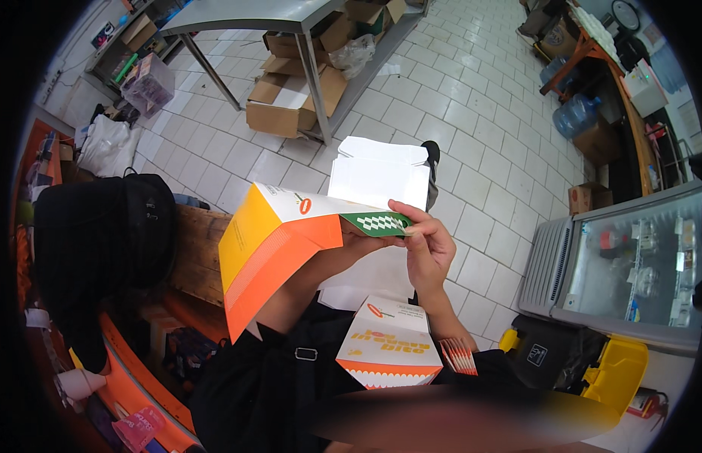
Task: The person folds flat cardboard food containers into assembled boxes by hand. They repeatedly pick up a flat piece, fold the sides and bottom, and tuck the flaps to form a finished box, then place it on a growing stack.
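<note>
A printed paperboard carton [279, 219], yellow, orange and white with a green patterned flap, is held up in front of me, partly folded. My right hand [430, 245] pinches the end of the green flap between thumb and fingers. From below, my left hand [366, 245] grips the same flap; the carton hides most of its fingers. On my lap rests a second carton [388, 340] in white, yellow and orange. Beside it, the edges of several stacked orange-and-white pieces [458, 356] show by my right forearm. A plain white carton sheet [377, 177] lies beyond my hands.
A steel table [249, 16] stands ahead with cardboard boxes [298, 98] beneath. At right are a glass-door fridge [630, 264], a black-and-yellow bin [555, 355] and water jugs [576, 115]. A wooden plank [196, 253], a black bag or garment [101, 234] and cups [81, 383] sit at left.
</note>
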### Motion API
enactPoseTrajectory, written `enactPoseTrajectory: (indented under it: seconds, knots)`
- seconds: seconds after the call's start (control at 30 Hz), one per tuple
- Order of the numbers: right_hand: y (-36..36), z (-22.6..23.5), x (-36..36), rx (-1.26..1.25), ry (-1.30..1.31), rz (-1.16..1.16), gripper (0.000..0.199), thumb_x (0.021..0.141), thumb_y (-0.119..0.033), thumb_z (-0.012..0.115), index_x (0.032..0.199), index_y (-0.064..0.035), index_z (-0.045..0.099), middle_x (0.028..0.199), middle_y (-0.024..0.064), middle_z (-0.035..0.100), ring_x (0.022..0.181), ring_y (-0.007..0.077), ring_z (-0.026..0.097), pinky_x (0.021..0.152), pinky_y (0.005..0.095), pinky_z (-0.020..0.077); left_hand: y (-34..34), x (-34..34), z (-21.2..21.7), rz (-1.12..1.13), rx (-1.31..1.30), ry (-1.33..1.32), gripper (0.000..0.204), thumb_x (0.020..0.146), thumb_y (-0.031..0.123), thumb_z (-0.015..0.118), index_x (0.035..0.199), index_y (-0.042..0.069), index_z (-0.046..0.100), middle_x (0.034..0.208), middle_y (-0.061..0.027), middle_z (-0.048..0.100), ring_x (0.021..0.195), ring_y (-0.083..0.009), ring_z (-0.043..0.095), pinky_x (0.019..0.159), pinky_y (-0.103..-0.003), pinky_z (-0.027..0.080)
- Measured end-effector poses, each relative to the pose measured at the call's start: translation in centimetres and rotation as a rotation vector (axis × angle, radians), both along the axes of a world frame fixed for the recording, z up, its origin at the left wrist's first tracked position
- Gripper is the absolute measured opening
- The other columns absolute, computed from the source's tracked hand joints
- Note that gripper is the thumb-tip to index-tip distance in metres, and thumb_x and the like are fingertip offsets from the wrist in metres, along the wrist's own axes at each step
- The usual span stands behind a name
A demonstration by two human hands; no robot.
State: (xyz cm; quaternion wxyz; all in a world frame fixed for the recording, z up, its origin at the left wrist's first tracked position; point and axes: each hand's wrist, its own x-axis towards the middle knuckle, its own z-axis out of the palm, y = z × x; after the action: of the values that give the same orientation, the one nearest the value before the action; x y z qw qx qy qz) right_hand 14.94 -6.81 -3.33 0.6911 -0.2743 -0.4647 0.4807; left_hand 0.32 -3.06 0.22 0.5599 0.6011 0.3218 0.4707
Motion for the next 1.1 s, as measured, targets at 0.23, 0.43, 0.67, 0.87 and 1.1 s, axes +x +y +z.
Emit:
enactPoseTrajectory:
  seconds: [0.23, 0.43, 0.67, 0.87, 1.1]
  knots:
    - [-0.3, 0.0, -0.5, 0.028, 0.091, 0.050, 0.015, 0.093, -0.013, 0.053, 0.089, 0.0012, 0.055, 0.119, 0.0262, 0.054, 0.111, 0.0293, 0.055, 0.092, 0.0362, 0.0451, -0.2, -1.2, 0.2, -0.038, 0.261, 0.258, 0.023, 0.069, 0.003, 0.078, 0.090, 0.003, 0.068, 0.082, -0.0026, 0.069, 0.075, -0.0100, 0.065, 0.066, -0.025, 0.052]
    - [-0.5, 0.1, -0.4, -0.003, 0.091, 0.030, 0.014, 0.093, -0.013, 0.053, 0.090, 0.0007, 0.055, 0.120, 0.0258, 0.053, 0.113, 0.0306, 0.054, 0.094, 0.0384, 0.0438, -0.6, -0.4, 0.4, -0.056, 0.143, 0.185, 0.028, 0.073, 0.000, 0.074, 0.099, -0.001, 0.062, 0.092, -0.0067, 0.067, 0.083, -0.0129, 0.065, 0.074, -0.025, 0.053]
    - [-0.6, -0.5, -0.7, 0.022, 0.133, -0.069, 0.013, 0.093, -0.013, 0.053, 0.091, -0.0001, 0.056, 0.122, 0.0259, 0.053, 0.117, 0.0315, 0.051, 0.096, 0.0368, 0.0421, -1.1, 0.3, -0.4, -0.048, -0.168, -0.094, 0.032, 0.078, -0.007, 0.065, 0.108, -0.001, 0.055, 0.101, -0.0082, 0.063, 0.094, -0.0141, 0.062, 0.083, -0.026, 0.051]
    - [-0.5, -1.0, -0.8, 0.022, 0.075, -0.101, 0.011, 0.092, -0.012, 0.055, 0.091, -0.0010, 0.057, 0.123, 0.0255, 0.053, 0.119, 0.0287, 0.050, 0.095, 0.0332, 0.0415, -1.2, 0.8, -2.3, 0.066, -0.205, -0.234, 0.030, 0.080, -0.006, 0.062, 0.108, -0.001, 0.051, 0.101, -0.0082, 0.061, 0.096, -0.0139, 0.061, 0.083, -0.025, 0.050]
    - [-0.6, -0.8, -0.6, 0.035, -0.034, -0.134, 0.011, 0.092, -0.011, 0.055, 0.090, -0.0005, 0.057, 0.122, 0.0250, 0.054, 0.115, 0.0234, 0.052, 0.092, 0.0294, 0.0421, -1.0, 0.8, -1.9, 0.034, -0.215, -0.189, 0.031, 0.080, -0.007, 0.062, 0.109, -0.001, 0.051, 0.105, -0.0086, 0.060, 0.100, -0.0149, 0.060, 0.086, -0.026, 0.049]
